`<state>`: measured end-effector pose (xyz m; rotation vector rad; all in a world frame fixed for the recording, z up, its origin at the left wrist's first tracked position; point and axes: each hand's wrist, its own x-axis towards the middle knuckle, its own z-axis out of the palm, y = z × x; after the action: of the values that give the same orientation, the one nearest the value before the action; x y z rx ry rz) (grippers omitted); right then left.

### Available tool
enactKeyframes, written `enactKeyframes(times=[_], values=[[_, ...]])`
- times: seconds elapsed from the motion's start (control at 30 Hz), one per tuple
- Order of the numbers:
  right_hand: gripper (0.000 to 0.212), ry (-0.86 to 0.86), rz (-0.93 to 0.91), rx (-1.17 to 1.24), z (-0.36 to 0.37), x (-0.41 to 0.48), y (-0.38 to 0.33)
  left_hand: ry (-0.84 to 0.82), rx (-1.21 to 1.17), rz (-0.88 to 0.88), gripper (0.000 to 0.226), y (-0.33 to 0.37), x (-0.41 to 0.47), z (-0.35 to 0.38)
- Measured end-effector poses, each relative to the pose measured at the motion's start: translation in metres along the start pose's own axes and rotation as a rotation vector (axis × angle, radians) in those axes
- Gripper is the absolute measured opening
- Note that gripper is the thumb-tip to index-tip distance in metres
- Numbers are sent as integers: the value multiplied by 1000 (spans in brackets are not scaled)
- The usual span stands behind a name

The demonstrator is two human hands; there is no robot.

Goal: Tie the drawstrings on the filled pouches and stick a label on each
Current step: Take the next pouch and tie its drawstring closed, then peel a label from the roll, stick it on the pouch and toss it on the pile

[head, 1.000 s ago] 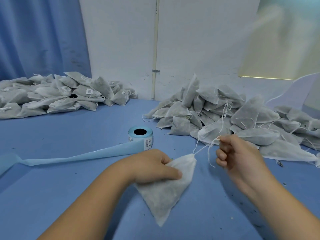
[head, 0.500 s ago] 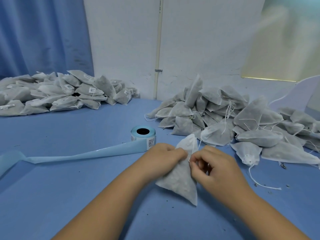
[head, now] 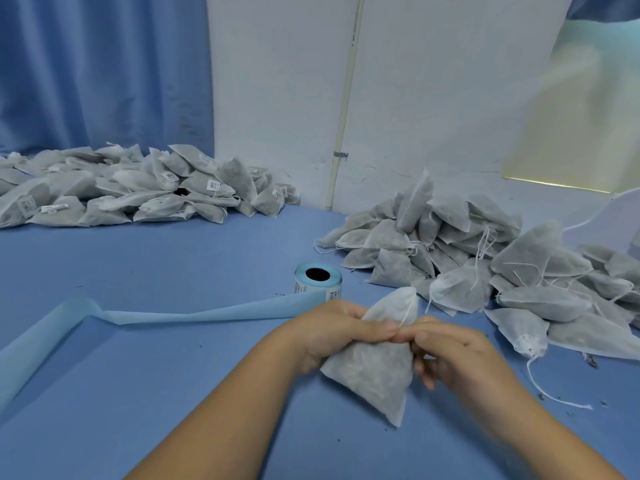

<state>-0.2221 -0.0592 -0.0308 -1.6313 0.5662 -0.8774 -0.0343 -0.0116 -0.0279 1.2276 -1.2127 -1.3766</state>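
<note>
Left hand (head: 341, 332), right hand (head: 453, 355) drawn closer, both gripping filled pouch (head: 374, 379)

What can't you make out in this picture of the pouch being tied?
Head view, held pouch: whether its drawstring is knotted, hidden by left hand and right hand.
Head view, label roll: print too small to read.
Head view, labelled pouch pile: cut off by the left edge.
</note>
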Motion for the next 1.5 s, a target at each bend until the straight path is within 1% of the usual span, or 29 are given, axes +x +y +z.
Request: enactKeyframes(times=[0.03, 0.1, 0.17, 0.2, 0.27, 0.3, 0.33, 0.4, 0.43, 0.47, 0.53, 0.63, 0.7, 0.73, 0.8, 0.83, 0.97, 1.07, 1.27, 1.43, 1.5], values=[[19, -43, 48, 42, 4, 2, 0, -20, -7, -8, 25, 0, -2, -6], [28, -109, 142, 152, 11, 8, 2, -28, -6, -18, 26, 0, -7, -19], [36, -149, 221, 301, 18, 18, 2, -23, 1, -26, 36, 1, -10, -33], [39, -162, 252, 374, 21, 24, 1, -25, 5, -26, 35, 1, -13, -41], [35, -146, 284, 457, 30, 41, -2, 10, 36, -20, 16, 4, -21, -60], [28, -106, 293, 434, 35, 50, -3, 56, 80, -17, 8, 6, -25, -68], [21, -45, 302, 359, 40, 60, -2, 127, 148, -14, 8, 8, -29, -76], [10, 110, 315, 114, 52, 82, 2, 333, 302, 0, 14, 7, -28, -88], [8, 180, 306, -7, 58, 93, 6, 419, 334, 12, 16, 7, -27, -92], [6, 231, 284, -104, 64, 102, 10, 468, 337, 12, 16, 6, -26, -94], [8, 285, 213, -228, 75, 115, 20, 503, 297, -8, 16, 3, -24, -97], [14, 297, 52, -353, 82, 119, 39, 524, 225, -24, 16, -3, -21, -105], [18, 240, -24, -483, 82, 117, 47, 532, 209, -33, 16, -3, -20, -110], [20, 207, -46, -537, 82, 116, 49, 529, 211, -40, 17, -3, -19, -111], [25, 165, -60, -593, 80, 114, 52, 520, 222, -51, 31, -2, -17, -110], [28, 151, -60, -619, 79, 114, 53, 511, 237, -56, 33, -2, -16, -109], [32, 155, -108, -736, 75, 112, 51, 488, 317, -80, 27, -4, -15, -106], [33, 137, -162, -761, 73, 111, 49, 480, 343, -67, 17, -5, -15, -104], [32, 100, -147, -664, 69, 111, 50, 475, 388, -71, 18, -7, -17, -102], [33, 72, -182, -665, 70, 111, 50, 490, 386, -78, 30, -7, -16, -102], [34, 62, -210, -708, 70, 110, 49, 489, 395, -86, 33, -7, -16, -102]])
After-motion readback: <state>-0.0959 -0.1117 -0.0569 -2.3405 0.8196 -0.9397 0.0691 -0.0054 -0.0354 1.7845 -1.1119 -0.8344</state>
